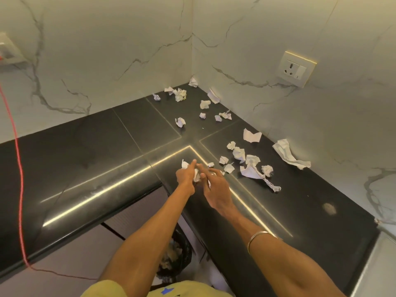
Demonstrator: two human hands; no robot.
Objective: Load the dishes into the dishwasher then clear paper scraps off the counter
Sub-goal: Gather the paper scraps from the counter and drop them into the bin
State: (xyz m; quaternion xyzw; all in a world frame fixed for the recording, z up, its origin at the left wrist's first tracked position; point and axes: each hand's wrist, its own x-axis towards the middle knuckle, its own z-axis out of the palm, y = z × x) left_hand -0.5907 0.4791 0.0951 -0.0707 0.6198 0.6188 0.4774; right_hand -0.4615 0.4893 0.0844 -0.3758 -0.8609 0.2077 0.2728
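Black polished stone counter (90,151), L-shaped, meeting in a corner below white grey-veined marble walls (120,50). Left hand (186,174): over the inner bend of the counter, fingers curled around a crumpled white paper wad (196,176), forefinger extended. Right hand (215,187): just beside the left, fingers loosely spread and reaching toward the wad; whether it pinches any paper cannot be told. Thin metal bangle (260,237) on the right forearm. Scattered white paper scraps (248,163): one cluster just right of the hands, a second cluster (201,103) deep in the corner, one long creased strip (289,154) against the right wall. White wall socket (296,70) on the right wall; red cord (19,168) hanging down at left. Dark bin (177,258) with pale contents on the floor below the counter edge, between the forearms.
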